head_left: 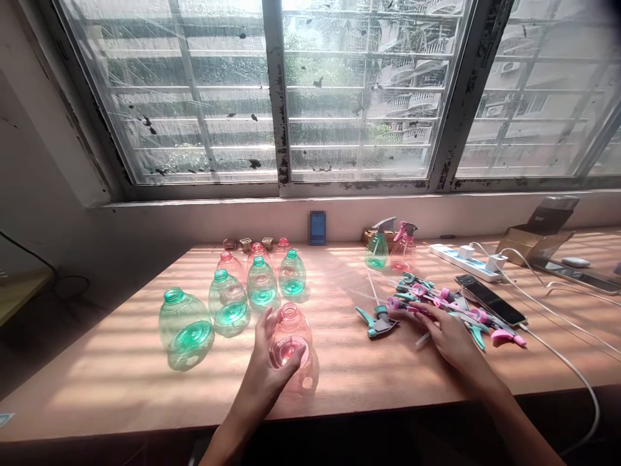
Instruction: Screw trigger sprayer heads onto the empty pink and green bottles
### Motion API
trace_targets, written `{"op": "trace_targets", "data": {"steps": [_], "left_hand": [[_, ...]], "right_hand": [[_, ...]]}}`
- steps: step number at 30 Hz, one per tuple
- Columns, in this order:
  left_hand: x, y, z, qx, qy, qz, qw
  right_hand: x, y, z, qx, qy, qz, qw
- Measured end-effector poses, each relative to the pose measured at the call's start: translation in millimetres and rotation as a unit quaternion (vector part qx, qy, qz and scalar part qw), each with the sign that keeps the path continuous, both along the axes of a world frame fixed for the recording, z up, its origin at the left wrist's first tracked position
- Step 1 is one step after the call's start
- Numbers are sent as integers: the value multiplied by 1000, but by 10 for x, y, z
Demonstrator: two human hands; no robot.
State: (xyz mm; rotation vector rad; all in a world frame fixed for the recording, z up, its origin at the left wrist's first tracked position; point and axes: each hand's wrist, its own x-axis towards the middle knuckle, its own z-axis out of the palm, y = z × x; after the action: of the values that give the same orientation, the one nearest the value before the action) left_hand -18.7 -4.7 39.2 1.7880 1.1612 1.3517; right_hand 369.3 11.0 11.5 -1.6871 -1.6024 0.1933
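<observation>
My left hand [272,362] is wrapped around a clear pink bottle [291,327] with an uncapped neck, upright near the table's front edge. To the right, my right hand [444,333] has its fingertips closed on a pink-and-grey spray head [398,303] at the near left of a pile of spray heads [444,298] in pink, teal and grey. Just left of those fingers lies a teal-and-grey spray head [379,322], its thin tube pointing away. Several open green bottles [230,307] stand left of my left hand, with pink bottles [230,262] behind them.
At the back stand a green spray bottle [377,249] and a pink spray bottle [403,249], both with heads on. A phone [490,299] with a cable lies beside the pile. Behind are a power strip [466,261], a cardboard box [526,243] and a small upright screen [317,228].
</observation>
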Motion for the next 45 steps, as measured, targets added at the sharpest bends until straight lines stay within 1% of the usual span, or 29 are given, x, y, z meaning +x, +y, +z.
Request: {"op": "trace_targets", "data": {"steps": [3, 6, 7, 9, 12, 14, 18, 22, 24, 26, 29, 30, 32, 34, 36, 38, 39, 41, 43, 45], "left_hand": [[-17, 50, -5, -44, -15, -43, 998], [-29, 28, 37, -31, 7, -62, 998], [-30, 6, 60, -16, 26, -55, 998], [-29, -49, 110, 27, 81, -22, 996], [-22, -115, 165, 89, 164, 35, 982], [-19, -132, 175, 106, 191, 53, 974], [-18, -115, 156, 118, 207, 56, 970], [-17, -91, 128, 139, 225, 52, 963], [-12, -85, 108, 146, 238, 52, 959], [-2, -81, 84, 147, 250, 53, 956], [20, -74, 50, 158, 259, 57, 951], [28, -72, 41, 165, 260, 56, 950], [38, -69, 29, 173, 262, 48, 948], [47, -73, 16, 163, 257, 38, 952], [59, -83, -4, 137, 234, 15, 962], [77, -100, -31, 108, 200, -20, 974], [87, -108, -44, 96, 185, -34, 978], [102, -122, -63, 82, 166, -53, 981], [106, -130, -63, 70, 158, -66, 983], [104, -136, -39, 51, 148, -87, 984]], "right_hand": [[-34, -64, 79, 47, 38, -17, 998], [-119, -161, 191, 113, 22, -17, 993], [-154, -195, 228, 140, 4, -10, 990], [-228, -261, 296, 184, -40, 13, 982], [-320, -348, 381, 222, -77, 38, 971], [-355, -394, 429, 244, -81, 40, 966], [-361, -451, 488, 273, -117, 35, 954], [-371, -489, 479, 274, -186, 26, 943], [-408, -519, 469, 280, -205, 27, 938], [-464, -555, 469, 299, -208, 43, 930], [-564, -601, 478, 332, -189, 91, 920], [-600, -609, 475, 332, -178, 108, 920], [-676, -611, 445, 313, -141, 140, 929], [-760, -596, 381, 267, -76, 173, 945], [-850, -577, 292, 209, 14, 194, 958], [-937, -565, 196, 149, 105, 199, 963], [-977, -562, 152, 122, 150, 203, 960], [-1042, -559, 84, 84, 239, 211, 944], [-1083, -553, 51, 57, 322, 218, 920], [-1105, -540, 56, 30, 388, 219, 895]]}}
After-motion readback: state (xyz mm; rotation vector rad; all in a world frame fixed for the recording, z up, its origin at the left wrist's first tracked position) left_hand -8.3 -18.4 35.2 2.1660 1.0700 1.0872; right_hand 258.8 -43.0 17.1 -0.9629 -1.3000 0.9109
